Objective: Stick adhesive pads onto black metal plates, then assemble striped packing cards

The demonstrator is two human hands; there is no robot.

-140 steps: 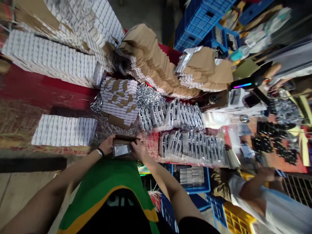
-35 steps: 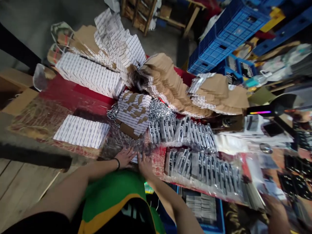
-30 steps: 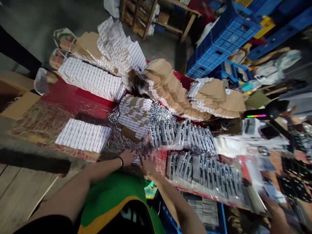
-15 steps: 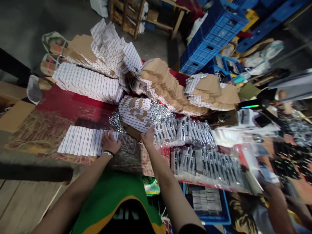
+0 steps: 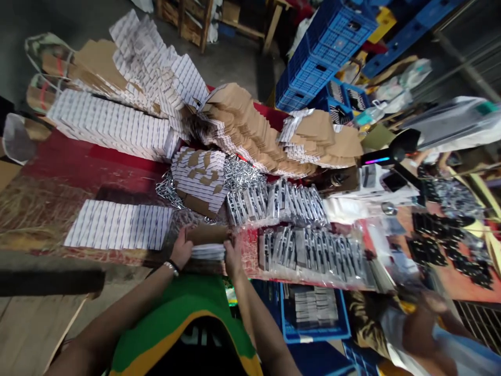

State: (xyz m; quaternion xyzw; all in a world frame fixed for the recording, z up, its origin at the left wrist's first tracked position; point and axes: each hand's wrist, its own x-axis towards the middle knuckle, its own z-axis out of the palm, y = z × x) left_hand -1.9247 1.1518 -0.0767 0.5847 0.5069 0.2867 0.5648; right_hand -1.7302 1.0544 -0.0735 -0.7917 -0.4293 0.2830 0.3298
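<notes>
- Head view, left hand: at the stack's left end, fingers pressed together against it.
- Right hand: at the right end, fingers closed on it, pinching from that side.
- Card stack: white striped cards under brown card, between both hands at the near edge of the tabletop.
- From the stack: striped sheets at 9 o'clock, just beside the left hand; bagged packs at 3 o'clock; steel chain at 12 o'clock.
- Blue crate at 4 o'clock, below the tabletop; a co-worker's hand beyond it, blurred.
</notes>
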